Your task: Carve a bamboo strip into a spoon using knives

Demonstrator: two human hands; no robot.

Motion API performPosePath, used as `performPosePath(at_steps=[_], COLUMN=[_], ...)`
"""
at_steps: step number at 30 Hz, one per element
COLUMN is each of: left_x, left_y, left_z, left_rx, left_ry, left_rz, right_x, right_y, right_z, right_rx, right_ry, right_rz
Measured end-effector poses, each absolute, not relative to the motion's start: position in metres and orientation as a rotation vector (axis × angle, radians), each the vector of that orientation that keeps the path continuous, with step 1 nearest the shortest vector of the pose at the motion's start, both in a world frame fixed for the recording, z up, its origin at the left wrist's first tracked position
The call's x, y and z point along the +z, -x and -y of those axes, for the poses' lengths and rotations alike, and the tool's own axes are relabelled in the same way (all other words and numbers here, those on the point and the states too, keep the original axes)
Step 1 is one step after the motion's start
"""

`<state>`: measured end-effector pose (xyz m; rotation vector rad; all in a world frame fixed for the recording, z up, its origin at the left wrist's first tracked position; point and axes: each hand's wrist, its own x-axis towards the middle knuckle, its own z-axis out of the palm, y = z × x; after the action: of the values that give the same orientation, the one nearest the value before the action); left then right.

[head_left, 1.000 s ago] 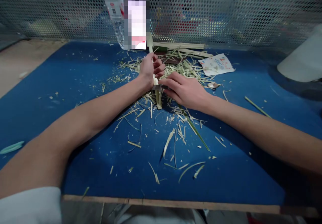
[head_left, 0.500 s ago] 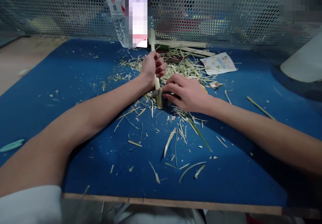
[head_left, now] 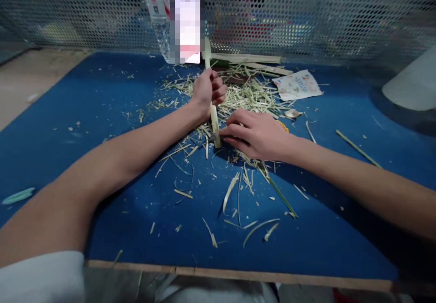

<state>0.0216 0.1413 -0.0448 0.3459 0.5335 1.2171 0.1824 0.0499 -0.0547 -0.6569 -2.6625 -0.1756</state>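
Observation:
My left hand (head_left: 208, 89) is closed around a pale green-white bamboo strip (head_left: 215, 123). Its rounded, wider end sticks up beyond the fist, and the narrower end points toward me. Close to that lower end, my right hand (head_left: 256, 132) is closed on a knife, mostly hidden by the fingers. Its dark blade (head_left: 212, 137) shows just behind the strip, and a bit of yellow-orange handle (head_left: 284, 126) peeks out by the wrist. Under and behind both hands lies a heap of thin bamboo shavings (head_left: 252, 95).
A blue mat (head_left: 112, 230) covers the table, with scattered slivers. At the back stand a water bottle (head_left: 157, 26) and a lit phone (head_left: 189, 26) before a perforated metal screen (head_left: 306, 30). Split bamboo pieces (head_left: 252, 58), a printed wrapper (head_left: 298, 86) and a white container (head_left: 412, 82) lie further right.
My right hand and the knife have slid slightly toward me along the strip, nearer its lower end. A green sliver by the right hand has shifted toward me. My left hand keeps its grip.

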Motion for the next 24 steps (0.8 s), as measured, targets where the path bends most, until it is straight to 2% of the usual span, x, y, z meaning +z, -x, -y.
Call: performPosePath(at_steps=[24], left_x=[-0.044], left_y=[-0.024], left_z=[-0.137], left_rx=[1.209], left_ry=[-0.468], left_rz=[-0.539], right_x=[-0.058], right_y=[-0.187], right_z=[-0.057], right_rx=[-0.035], right_ry=[0.439], right_rz=[2.682])
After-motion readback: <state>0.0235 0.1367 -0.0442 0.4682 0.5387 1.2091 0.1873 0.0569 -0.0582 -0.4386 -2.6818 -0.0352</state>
